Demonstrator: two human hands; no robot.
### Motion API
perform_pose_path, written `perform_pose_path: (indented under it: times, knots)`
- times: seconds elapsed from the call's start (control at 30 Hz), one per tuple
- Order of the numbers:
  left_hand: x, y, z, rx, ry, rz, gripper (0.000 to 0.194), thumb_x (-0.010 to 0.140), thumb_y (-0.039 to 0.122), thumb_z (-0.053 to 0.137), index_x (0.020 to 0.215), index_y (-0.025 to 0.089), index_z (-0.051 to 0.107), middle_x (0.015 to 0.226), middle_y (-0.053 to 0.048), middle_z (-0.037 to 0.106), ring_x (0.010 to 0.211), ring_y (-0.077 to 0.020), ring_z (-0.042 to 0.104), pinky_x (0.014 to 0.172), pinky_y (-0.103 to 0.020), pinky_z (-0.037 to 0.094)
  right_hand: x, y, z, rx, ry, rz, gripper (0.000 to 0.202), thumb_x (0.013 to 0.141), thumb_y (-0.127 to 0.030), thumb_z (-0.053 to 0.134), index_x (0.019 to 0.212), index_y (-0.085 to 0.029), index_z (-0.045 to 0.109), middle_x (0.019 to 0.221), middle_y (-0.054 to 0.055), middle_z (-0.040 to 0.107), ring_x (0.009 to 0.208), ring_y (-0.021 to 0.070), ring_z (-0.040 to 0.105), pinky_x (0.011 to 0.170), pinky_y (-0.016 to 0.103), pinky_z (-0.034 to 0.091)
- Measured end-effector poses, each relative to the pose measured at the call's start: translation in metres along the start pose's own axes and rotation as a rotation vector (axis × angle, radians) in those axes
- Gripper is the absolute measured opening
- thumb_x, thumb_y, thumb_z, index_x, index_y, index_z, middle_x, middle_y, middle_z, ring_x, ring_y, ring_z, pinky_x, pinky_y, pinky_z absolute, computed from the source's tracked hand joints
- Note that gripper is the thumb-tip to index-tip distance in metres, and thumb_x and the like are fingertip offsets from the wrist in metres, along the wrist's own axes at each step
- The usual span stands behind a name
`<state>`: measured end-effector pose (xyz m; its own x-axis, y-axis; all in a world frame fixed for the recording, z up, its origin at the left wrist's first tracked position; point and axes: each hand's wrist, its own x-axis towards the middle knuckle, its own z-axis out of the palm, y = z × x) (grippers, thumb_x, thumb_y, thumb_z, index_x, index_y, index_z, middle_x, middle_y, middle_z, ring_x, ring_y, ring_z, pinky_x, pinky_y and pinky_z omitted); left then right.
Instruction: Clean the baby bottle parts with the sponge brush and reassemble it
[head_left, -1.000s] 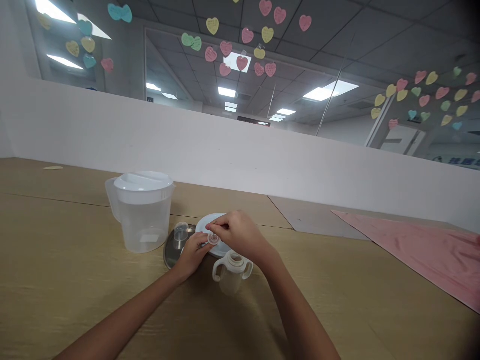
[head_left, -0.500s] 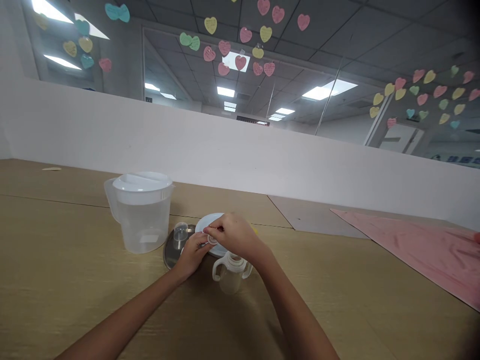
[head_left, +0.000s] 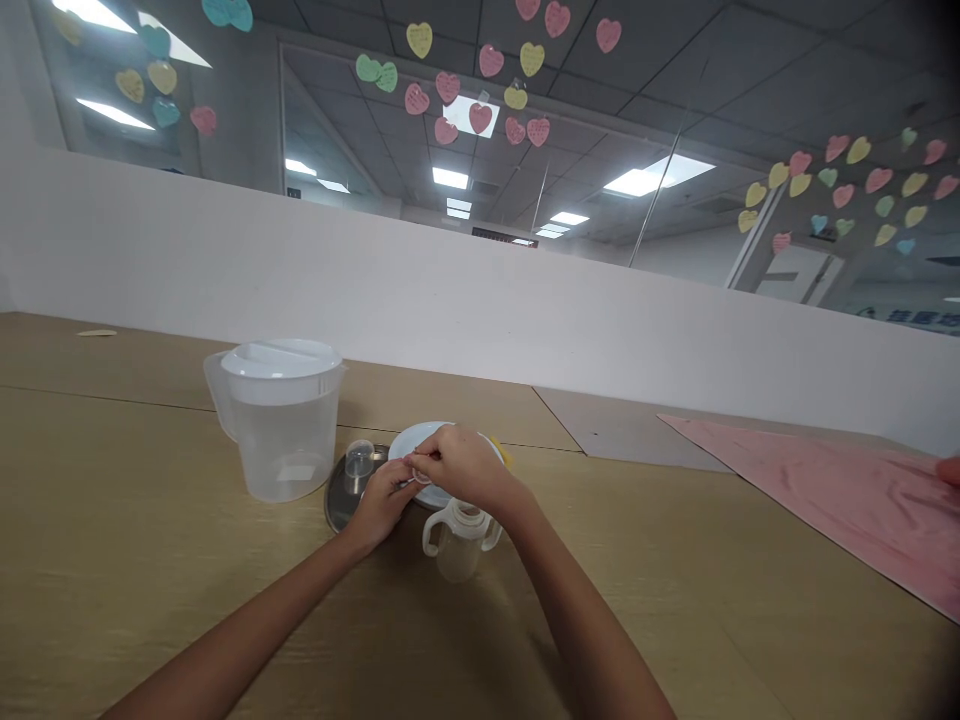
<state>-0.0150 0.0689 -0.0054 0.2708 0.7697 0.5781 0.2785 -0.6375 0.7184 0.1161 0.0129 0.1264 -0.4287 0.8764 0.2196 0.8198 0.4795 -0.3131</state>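
My left hand (head_left: 382,503) and my right hand (head_left: 466,464) meet over a white plate (head_left: 409,440), fingers closed round a small clear round part (head_left: 421,477). Its details are too small to make out. Just in front of the plate stands a bottle with two handles (head_left: 459,545), its top uncovered. To the left, a clear cap (head_left: 360,460) rests on a dark metal tray (head_left: 338,508), partly hidden by my left hand. Something yellow (head_left: 505,455) shows behind my right hand.
A lidded clear pitcher (head_left: 289,430) stands at the left of the tray. A pink cloth (head_left: 847,500) covers the table's right side, with part of another person's hand (head_left: 949,471) at the edge. Behind rises a low white wall (head_left: 450,300).
The view has shifted slightly. Both hands stay together on the small clear part, with only a slight turn of the fingers. A little more of the yellow thing shows.
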Motion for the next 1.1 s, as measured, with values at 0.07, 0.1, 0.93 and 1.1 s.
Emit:
perform_pose_path:
  times: [0.07, 0.1, 0.93, 1.1]
  knots:
    - [0.0, 0.001, -0.001, -0.004, -0.012, -0.002, 0.028, 0.081, 0.037, 0.049, 0.074, 0.019, 0.07, 0.082, -0.003, 0.069, 0.076, -0.0175, 0.056, 0.078, -0.029, 0.043, 0.001, 0.004, -0.001, 0.037, -0.005, -0.008, 0.034, 0.08, -0.035, 0.046, 0.054, -0.015, 0.057, 0.05, -0.004, 0.036, 0.051, 0.0072, 0.026, 0.049, 0.024, 0.017]
    - [-0.001, 0.002, -0.001, -0.002, -0.013, -0.004, 0.028, 0.081, 0.037, 0.049, 0.074, 0.019, 0.069, 0.082, -0.003, 0.069, 0.076, -0.0175, 0.056, 0.078, -0.029, 0.043, 0.001, 0.006, -0.002, 0.061, -0.011, -0.013, 0.034, 0.08, -0.035, 0.046, 0.054, -0.015, 0.057, 0.05, -0.004, 0.037, 0.051, 0.007, 0.026, 0.049, 0.024, 0.017]
    - [0.0, 0.003, -0.002, -0.049, 0.005, -0.037, 0.032, 0.079, 0.042, 0.049, 0.071, 0.018, 0.069, 0.081, -0.004, 0.069, 0.08, -0.0187, 0.056, 0.08, -0.029, 0.042, 0.006, 0.015, 0.001, 0.148, -0.112, -0.037, 0.038, 0.078, -0.036, 0.048, 0.047, -0.015, 0.047, 0.044, -0.005, 0.037, 0.047, 0.0058, 0.028, 0.047, 0.022, 0.019]
    - [0.0, 0.004, -0.002, -0.069, 0.005, -0.047, 0.027, 0.078, 0.037, 0.05, 0.072, 0.019, 0.069, 0.081, -0.004, 0.069, 0.081, -0.0195, 0.056, 0.081, -0.031, 0.042, 0.006, 0.014, 0.004, 0.15, -0.141, -0.037, 0.039, 0.079, -0.035, 0.048, 0.046, -0.014, 0.046, 0.043, -0.004, 0.041, 0.045, 0.0055, 0.032, 0.047, 0.021, 0.022]
